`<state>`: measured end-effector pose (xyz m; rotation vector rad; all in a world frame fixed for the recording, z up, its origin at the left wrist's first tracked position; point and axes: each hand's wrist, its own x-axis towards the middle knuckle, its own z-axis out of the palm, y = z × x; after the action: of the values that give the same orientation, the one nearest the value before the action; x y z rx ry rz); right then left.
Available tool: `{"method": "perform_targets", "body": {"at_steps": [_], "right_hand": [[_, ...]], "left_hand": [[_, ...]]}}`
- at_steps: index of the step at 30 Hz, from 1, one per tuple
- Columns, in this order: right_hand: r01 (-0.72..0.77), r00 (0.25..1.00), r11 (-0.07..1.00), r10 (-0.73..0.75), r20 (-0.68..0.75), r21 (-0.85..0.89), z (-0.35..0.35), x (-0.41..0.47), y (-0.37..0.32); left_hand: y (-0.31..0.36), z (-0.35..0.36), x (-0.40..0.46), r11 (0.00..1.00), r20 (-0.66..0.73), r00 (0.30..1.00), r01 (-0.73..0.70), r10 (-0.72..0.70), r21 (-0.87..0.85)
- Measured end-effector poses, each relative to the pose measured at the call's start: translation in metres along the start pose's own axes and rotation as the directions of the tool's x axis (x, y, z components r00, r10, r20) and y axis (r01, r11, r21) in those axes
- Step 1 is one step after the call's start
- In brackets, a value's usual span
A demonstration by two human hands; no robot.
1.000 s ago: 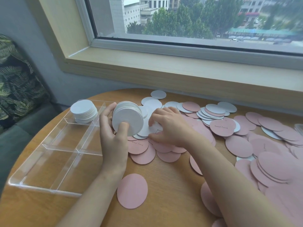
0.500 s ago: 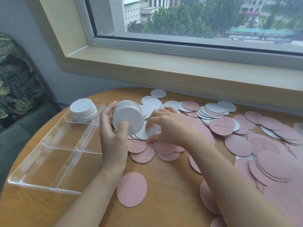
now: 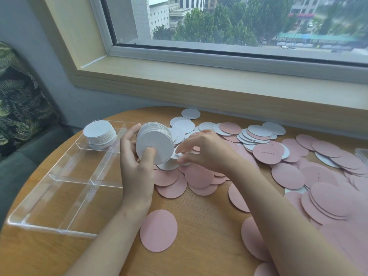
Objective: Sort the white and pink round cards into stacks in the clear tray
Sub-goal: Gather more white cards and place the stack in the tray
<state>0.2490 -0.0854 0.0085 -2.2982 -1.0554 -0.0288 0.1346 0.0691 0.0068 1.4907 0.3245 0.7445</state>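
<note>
You are sitting at a round wooden table (image 3: 205, 232) pushed up near a wide window sill (image 3: 219, 86) of pale wood. Above the sill, the window (image 3: 239, 22) gives you a view down onto trees (image 3: 215, 26), pale buildings (image 3: 155, 14) and a row of parked cars (image 3: 294, 45). To the left of the table you have a cushion (image 3: 18, 100) with a dark fern-leaf print, resting against the grey wall (image 3: 59, 76).

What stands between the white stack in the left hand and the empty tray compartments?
Nothing visible does. The left hand grips the white stack just beside the clear tray; only the tray's low right wall lies between, and the nearest compartments are bare.
</note>
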Motion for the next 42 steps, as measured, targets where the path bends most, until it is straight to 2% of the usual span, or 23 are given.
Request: {"method": "perform_targets", "body": {"at_steps": [5,8,11,16,21,25,30,32,34,36,39,42], "right_hand": [[-0.075,0.997,0.987,0.076,0.004,0.14,-0.002,-0.002,0.001],[-0.116,0.97,0.97,0.157,-0.187,0.213,-0.005,-0.002,-0.005],[-0.086,0.918,0.908,0.232,-0.322,0.41,-0.012,0.0,-0.014],[-0.026,0.935,0.753,0.252,-0.251,0.657,-0.016,0.0,-0.022],[-0.026,0.959,0.697,0.219,-0.178,0.717,-0.015,-0.002,-0.025],[-0.061,0.972,0.709,0.202,-0.12,0.702,-0.014,-0.003,-0.027],[-0.106,0.978,0.763,0.196,-0.071,0.638,-0.018,-0.003,-0.027],[-0.136,0.976,0.832,0.206,-0.071,0.537,-0.015,-0.002,-0.024],[-0.152,0.983,0.922,0.18,-0.046,0.357,-0.01,-0.002,-0.018],[-0.129,0.99,0.981,0.119,0.077,0.148,-0.006,-0.004,-0.015],[-0.109,0.965,0.994,0.111,0.238,-0.022,-0.002,-0.008,-0.016],[-0.078,0.971,0.994,0.094,0.218,-0.08,0.0,-0.008,-0.017]], "left_hand": [[0.0,0.001,-0.002,1.0,0.006,1.0,-0.013,0.013,-0.003],[0.001,0.003,-0.005,1.0,0.028,0.999,-0.027,0.027,0.004],[0.0,0.005,-0.007,1.0,0.064,0.998,-0.019,0.018,0.023],[-0.007,0.004,-0.005,0.999,0.116,0.992,0.042,-0.045,0.033],[0.0,0.005,-0.009,0.999,0.183,0.983,0.028,-0.032,0.026],[-0.001,0.006,-0.01,0.999,0.211,0.976,0.049,-0.051,0.016],[-0.001,0.004,-0.007,0.999,0.164,0.986,0.04,-0.04,0.002],[0.0,0.003,-0.006,0.999,0.112,0.993,0.029,-0.027,-0.016],[0.001,0.002,-0.004,1.0,0.046,0.999,0.013,-0.011,-0.027],[0.001,0.001,-0.002,0.999,-0.006,1.0,0.014,-0.014,-0.042],[0.0,0.002,-0.001,0.998,-0.031,0.999,0.026,-0.028,-0.048],[0.0,0.002,0.0,0.998,-0.029,0.999,0.031,-0.033,-0.052]]}}
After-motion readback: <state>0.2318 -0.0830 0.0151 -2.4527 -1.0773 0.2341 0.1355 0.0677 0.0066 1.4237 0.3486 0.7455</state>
